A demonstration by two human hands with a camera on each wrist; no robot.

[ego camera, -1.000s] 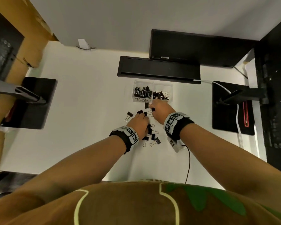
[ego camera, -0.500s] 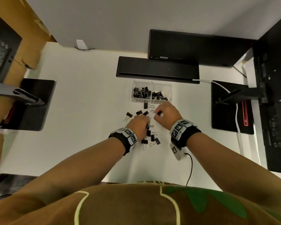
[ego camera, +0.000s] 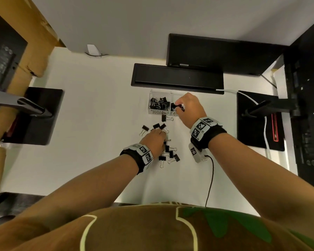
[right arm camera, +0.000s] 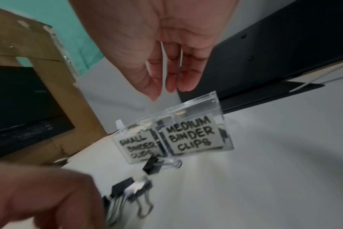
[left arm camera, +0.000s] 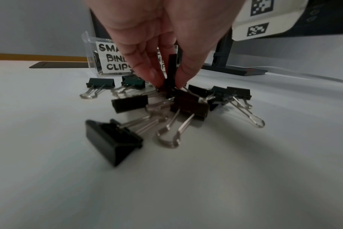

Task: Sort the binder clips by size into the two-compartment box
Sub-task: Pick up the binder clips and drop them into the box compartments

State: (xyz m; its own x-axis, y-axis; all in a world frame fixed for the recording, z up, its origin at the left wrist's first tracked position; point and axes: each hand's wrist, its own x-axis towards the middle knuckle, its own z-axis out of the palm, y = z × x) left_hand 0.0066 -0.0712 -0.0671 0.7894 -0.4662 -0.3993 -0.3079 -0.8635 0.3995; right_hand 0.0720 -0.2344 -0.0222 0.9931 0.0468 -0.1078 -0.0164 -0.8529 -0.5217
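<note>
A clear two-compartment box stands mid-table, labelled small on the left and medium on the right, with black clips in both halves. Several loose black binder clips lie in front of it, one clip right at its front wall. My left hand reaches down into the pile and pinches one upright clip between thumb and fingers. My right hand hovers over the medium compartment, fingers hanging straight with nothing between them.
A long black bar lies just behind the box. Black monitor stand plates sit at the left and right. A white cable runs at the right, and a black wire trails from my right wrist.
My right hand has travelled from the pile up to the box's right compartment, and the clip it carried is out of its fingers. My left hand has stayed at the pile.
</note>
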